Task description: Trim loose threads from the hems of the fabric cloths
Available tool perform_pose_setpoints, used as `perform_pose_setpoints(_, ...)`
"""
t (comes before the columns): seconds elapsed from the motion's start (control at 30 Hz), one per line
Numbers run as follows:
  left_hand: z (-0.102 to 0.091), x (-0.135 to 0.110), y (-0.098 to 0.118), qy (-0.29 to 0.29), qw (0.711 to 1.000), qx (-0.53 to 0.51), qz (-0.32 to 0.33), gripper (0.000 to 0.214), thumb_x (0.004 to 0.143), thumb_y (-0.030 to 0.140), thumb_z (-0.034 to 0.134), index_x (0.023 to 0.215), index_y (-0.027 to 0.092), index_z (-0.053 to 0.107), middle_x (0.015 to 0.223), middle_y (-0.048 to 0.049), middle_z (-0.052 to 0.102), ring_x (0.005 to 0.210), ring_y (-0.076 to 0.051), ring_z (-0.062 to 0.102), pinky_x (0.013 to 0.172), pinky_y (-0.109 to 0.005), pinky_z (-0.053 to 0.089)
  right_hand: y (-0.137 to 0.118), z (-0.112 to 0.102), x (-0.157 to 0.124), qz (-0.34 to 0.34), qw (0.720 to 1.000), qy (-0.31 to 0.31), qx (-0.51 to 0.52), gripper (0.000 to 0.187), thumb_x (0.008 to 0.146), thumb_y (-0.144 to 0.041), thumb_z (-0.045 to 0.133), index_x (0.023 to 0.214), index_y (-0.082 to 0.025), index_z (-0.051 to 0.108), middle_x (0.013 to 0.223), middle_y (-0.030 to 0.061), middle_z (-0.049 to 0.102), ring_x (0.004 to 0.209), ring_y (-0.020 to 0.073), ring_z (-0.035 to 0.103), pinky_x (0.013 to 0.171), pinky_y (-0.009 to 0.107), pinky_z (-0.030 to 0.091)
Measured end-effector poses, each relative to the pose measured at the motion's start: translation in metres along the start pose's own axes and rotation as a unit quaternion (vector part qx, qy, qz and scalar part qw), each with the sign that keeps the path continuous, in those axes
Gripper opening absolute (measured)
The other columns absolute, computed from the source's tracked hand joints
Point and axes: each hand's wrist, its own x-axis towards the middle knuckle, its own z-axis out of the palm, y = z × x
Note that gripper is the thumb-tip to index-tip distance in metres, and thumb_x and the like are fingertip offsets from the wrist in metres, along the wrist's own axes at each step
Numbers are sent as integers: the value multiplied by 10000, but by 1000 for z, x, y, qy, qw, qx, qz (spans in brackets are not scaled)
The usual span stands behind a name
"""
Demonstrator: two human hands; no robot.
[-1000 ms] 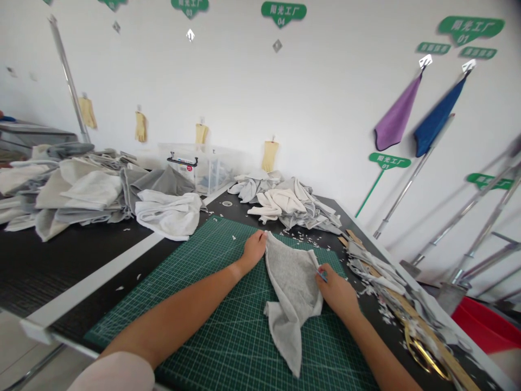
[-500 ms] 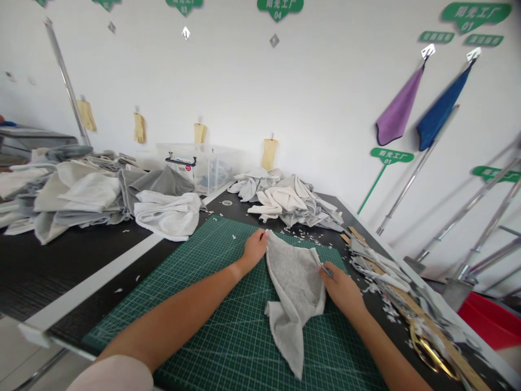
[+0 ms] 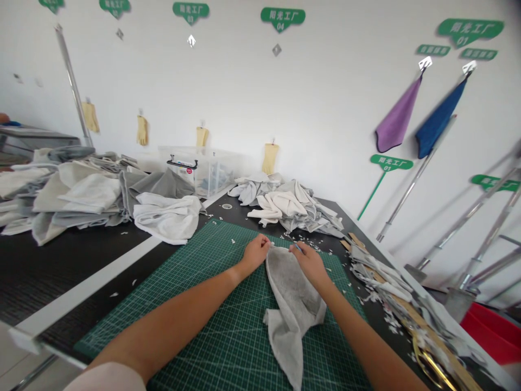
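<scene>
A grey felt-like fabric piece (image 3: 291, 304) lies folded on the green cutting mat (image 3: 195, 309), its lower tail hanging toward me. My left hand (image 3: 255, 254) pinches the fabric's top corner. My right hand (image 3: 310, 264) is close beside it at the top edge, holding a small blue-handled tool (image 3: 297, 247) with a thin metal tip. The tool's tip points up and left, just above the fabric. Most of the tool's handle is hidden by my fingers.
Heaps of white and grey fabric (image 3: 81, 195) (image 3: 288, 205) lie on the black table behind the mat. Brass-handled scissors (image 3: 427, 361) and a wooden ruler (image 3: 411, 309) lie among scraps at right. A clear plastic bin (image 3: 207, 174) stands at the back.
My right hand has moved up and left along the fabric's edge, toward my left hand. The fabric now lies narrower, and the view has shifted slightly.
</scene>
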Motion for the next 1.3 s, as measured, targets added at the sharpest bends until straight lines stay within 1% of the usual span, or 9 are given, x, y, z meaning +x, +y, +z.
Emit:
perform_pose_setpoints(0.1,0,-2,2,-7,998,48,26,143,910,316,564,937,204,649,851,-33,707,791,-164,631,726,-259,412,2,25,14,-11,999,32,37,355,927,-460,436,1071,-228,661,983,27,704,876,197,625,775,265,427)
perform_pose_setpoints(0.17,1,-3,2,-3,997,65,40,143,905,315,574,932,204,659,873,-38,708,822,-169,631,755,-262,418,6,39,18,-12,998,34,49,334,906,-426,483,1130,-242,648,1039,34,706,923,208,637,823,283,439)
perform_pose_setpoints(0.3,2,1,-1,-20,999,5,29,182,931,320,524,954,200,658,924,-23,708,851,-153,627,773,-244,433,14,53,15,-36,998,17,57,339,884,-405,538,1185,-289,639,1032,20,711,925,219,653,817,297,456)
perform_pose_setpoints(0.4,3,5,-4,-53,997,-54,31,224,934,349,510,953,183,658,912,-19,698,836,-148,614,758,-238,440,16,54,13,-54,997,7,50,342,887,-414,540,1193,-302,647,943,10,718,842,217,653,765,299,462)
perform_pose_setpoints(0.57,3,6,-6,-89,989,-105,52,263,929,374,504,933,153,647,846,-27,663,761,-142,579,697,-241,434,15,54,15,-95,993,7,68,236,902,-384,534,1042,-282,694,1003,5,726,881,204,649,795,289,452)
perform_pose_setpoints(0.8,2,3,-9,-89,993,-41,60,264,894,422,573,1034,207,632,830,1,670,737,-138,590,719,-243,444,12,52,12,-108,992,23,53,315,963,-443,456,907,-239,690,862,13,712,784,182,613,710,264,398)
perform_pose_setpoints(0.93,3,3,-8,-95,992,-27,78,250,877,408,584,1009,212,668,850,-10,687,767,-149,606,741,-248,462,13,51,13,-96,993,40,47,362,968,-453,434,819,-214,660,794,21,687,735,181,585,663,262,361)
perform_pose_setpoints(1.17,2,5,-9,-99,990,-36,90,310,889,442,548,974,188,704,835,-18,696,763,-157,606,721,-247,458,16,52,17,-79,992,43,85,398,947,-502,454,774,-197,642,756,29,676,714,191,571,645,264,364)
perform_pose_setpoints(1.3,1,4,-6,-81,992,-39,91,305,911,423,512,978,190,697,806,-4,681,728,-143,591,689,-238,429,16,51,17,-82,991,28,100,358,922,-509,505,855,-202,677,810,23,693,749,192,591,667,261,383)
